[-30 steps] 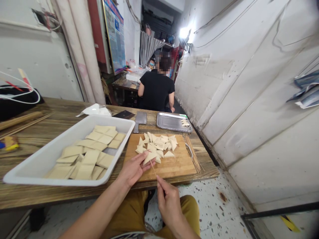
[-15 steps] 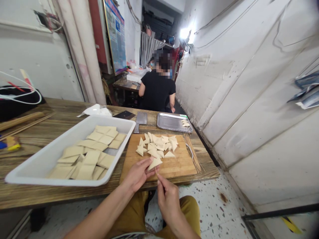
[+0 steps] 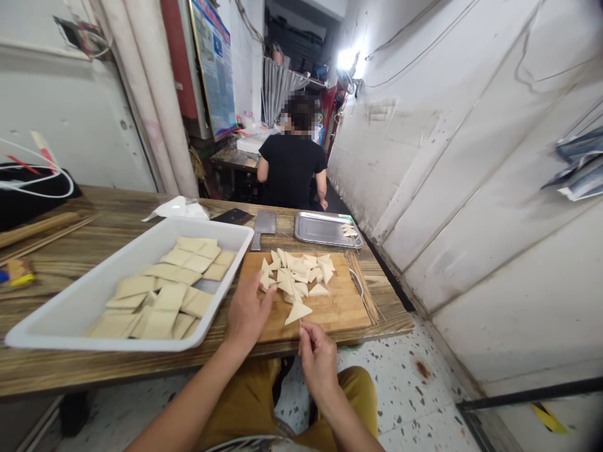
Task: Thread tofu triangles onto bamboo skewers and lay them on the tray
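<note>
My right hand [image 3: 320, 355] is closed in a pinch on a thin wooden skewer [image 3: 300, 322] at the front of the cutting board [image 3: 330, 316]. On the skewer's tip sits a pale tofu triangle [image 3: 298, 311]. My left hand [image 3: 249, 307] reaches over the board's left side, thumb and fingers apart, with its fingertips at the left edge of a heap of cut triangles [image 3: 301, 271]. Whether those fingertips touch a piece I cannot tell. Left of the board, a white plastic tub [image 3: 42, 328] holds several flat tofu squares [image 3: 164, 307].
Behind the board lie a cleaver [image 3: 266, 223] and a metal tray [image 3: 320, 229] with a few skewered pieces. Loose skewers [image 3: 362, 282] and a curved metal handle [image 3: 357, 282] lie along the board's right side. A person in black [image 3: 294, 169] sits beyond the table.
My left hand has let go of the skewered triangle and moved up and left to the heap. My right hand still holds the skewer, slightly farther right.
</note>
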`<state>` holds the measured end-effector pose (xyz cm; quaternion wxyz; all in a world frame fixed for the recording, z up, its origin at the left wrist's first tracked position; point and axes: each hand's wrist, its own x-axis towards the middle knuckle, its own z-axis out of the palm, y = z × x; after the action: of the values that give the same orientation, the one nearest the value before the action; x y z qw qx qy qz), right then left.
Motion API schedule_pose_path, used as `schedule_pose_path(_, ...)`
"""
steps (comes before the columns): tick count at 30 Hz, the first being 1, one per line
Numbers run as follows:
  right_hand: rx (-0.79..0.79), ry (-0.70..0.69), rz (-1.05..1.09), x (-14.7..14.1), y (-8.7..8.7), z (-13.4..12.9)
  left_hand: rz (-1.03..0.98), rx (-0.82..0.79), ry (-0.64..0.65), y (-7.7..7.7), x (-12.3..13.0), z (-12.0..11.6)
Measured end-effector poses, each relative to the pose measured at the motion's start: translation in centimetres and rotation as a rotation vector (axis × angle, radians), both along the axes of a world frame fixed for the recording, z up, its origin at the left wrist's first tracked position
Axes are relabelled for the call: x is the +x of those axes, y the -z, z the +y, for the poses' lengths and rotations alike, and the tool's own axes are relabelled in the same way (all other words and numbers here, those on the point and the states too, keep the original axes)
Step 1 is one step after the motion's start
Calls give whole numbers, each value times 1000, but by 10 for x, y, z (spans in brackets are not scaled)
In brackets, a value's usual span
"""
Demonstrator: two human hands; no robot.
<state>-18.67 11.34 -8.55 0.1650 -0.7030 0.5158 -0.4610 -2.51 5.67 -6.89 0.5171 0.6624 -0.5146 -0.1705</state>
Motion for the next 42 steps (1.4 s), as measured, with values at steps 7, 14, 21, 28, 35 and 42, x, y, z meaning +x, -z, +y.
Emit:
schedule_pose_path(7,-12,-4,16,-4,0,2,-547,191,-84,13,13,-28)
schedule_pose_path(14,4,-41,-11,-5,4,3,-391,136,-10,20,19,-32)
schedule_pose_path(21,78,-107,-17,-3,4,6,-115,58,34,21,22,-26)
schedule_pose_path(28,95,-125,-25,-3,4,8,-52,-84,135,29,20,-24)
schedule_pose_path(35,63,-136,-29,-5,3,10,19,-142,117,28,23,-22)
schedule_pose_path(42,34,-164,-28,-9,4,12,559,41,197,6,13,-13)
